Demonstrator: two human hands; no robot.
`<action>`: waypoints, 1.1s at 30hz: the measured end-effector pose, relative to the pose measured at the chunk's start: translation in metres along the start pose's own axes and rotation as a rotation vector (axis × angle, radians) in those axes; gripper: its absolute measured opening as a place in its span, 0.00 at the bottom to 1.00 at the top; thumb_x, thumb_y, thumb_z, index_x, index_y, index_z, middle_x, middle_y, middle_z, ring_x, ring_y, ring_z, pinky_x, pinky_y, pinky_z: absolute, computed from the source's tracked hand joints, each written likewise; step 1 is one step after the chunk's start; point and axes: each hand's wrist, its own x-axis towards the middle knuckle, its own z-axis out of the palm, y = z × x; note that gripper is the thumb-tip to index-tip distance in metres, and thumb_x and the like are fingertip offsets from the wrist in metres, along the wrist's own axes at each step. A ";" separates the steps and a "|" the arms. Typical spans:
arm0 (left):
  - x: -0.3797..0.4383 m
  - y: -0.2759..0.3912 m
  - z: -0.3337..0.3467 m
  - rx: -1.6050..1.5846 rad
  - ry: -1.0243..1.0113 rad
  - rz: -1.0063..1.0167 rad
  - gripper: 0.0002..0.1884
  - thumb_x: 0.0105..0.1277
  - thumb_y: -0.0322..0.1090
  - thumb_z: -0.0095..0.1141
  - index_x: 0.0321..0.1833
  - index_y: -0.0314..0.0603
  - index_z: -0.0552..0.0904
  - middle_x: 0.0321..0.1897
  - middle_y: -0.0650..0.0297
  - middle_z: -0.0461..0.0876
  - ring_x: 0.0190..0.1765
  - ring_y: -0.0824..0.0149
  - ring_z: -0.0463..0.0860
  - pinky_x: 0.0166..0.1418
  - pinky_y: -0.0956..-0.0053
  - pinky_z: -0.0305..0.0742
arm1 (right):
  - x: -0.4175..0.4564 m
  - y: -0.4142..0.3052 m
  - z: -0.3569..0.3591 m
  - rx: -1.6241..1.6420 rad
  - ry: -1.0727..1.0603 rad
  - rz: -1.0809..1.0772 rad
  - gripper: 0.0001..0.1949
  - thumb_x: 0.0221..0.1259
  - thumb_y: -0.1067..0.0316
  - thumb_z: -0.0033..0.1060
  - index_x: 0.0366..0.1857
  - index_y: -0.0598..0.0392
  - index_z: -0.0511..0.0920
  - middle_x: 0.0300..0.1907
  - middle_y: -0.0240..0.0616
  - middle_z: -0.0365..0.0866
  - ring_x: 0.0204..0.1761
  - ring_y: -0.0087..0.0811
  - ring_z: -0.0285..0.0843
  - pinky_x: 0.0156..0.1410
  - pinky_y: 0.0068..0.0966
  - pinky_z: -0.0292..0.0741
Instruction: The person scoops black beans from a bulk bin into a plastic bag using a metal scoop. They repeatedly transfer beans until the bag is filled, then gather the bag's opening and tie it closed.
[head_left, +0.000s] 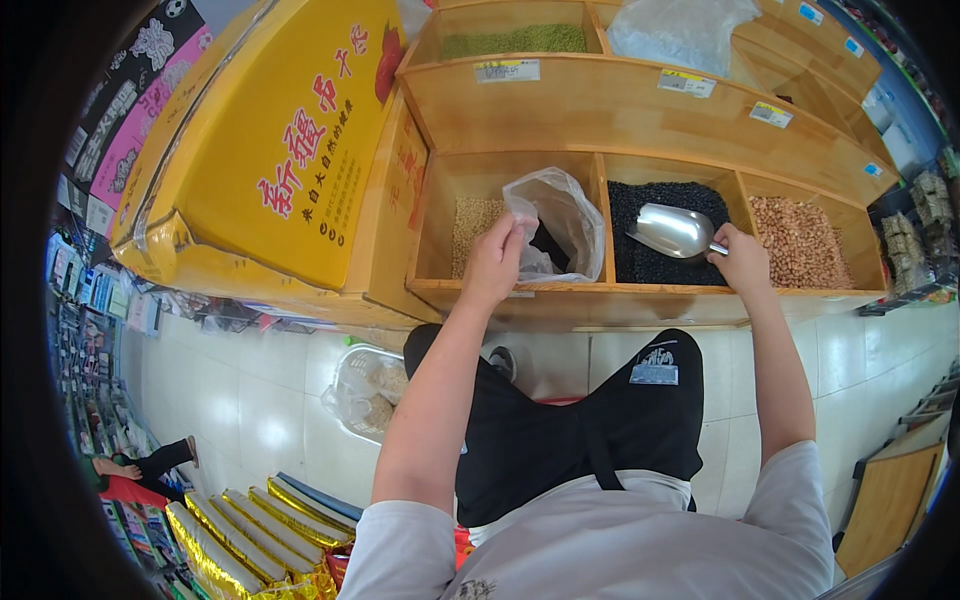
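My left hand (496, 255) grips the rim of a clear plastic bag (589, 217), whose mouth gapes over the left wooden compartment. Something black lies inside the bag; black beans, by the look of it. In the compartment behind it are pale round beans (469, 221). My right hand (739, 259) is closed around the handle of a shiny metal scoop (675, 230), which is over the black beans (667, 272) in the middle compartment. Whether the scoop touches the beans is hard to tell. Reddish-brown peanuts (799, 240) fill part of the right compartment.
A yellow carton (300, 97) stands left of the wooden bins. Green beans (517, 41) and a clear plastic bag (675, 30) are in the upper row. A white basket (349, 375) with bagged goods stands on the floor. Gold packages (255, 532) and another person's arm (116, 469) are lower left.
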 end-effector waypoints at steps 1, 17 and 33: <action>0.000 0.000 0.000 0.006 0.004 -0.004 0.12 0.83 0.32 0.48 0.54 0.42 0.86 0.22 0.71 0.68 0.28 0.77 0.67 0.34 0.76 0.66 | 0.001 -0.002 0.010 0.032 0.023 -0.022 0.16 0.52 0.63 0.83 0.42 0.51 0.83 0.41 0.39 0.92 0.46 0.46 0.90 0.50 0.42 0.83; -0.002 0.003 -0.002 0.035 -0.016 -0.072 0.12 0.83 0.32 0.48 0.54 0.43 0.86 0.23 0.67 0.72 0.28 0.73 0.72 0.36 0.73 0.70 | 0.026 0.045 0.054 0.995 -0.159 0.215 0.16 0.58 0.77 0.80 0.47 0.59 0.79 0.41 0.37 0.90 0.38 0.25 0.85 0.42 0.23 0.81; -0.002 -0.002 -0.001 -0.027 -0.007 -0.094 0.12 0.83 0.31 0.45 0.57 0.40 0.83 0.25 0.68 0.72 0.28 0.74 0.71 0.36 0.75 0.70 | -0.009 -0.059 -0.128 0.406 -0.006 -0.287 0.16 0.56 0.70 0.80 0.47 0.54 0.84 0.42 0.39 0.93 0.44 0.37 0.91 0.54 0.31 0.83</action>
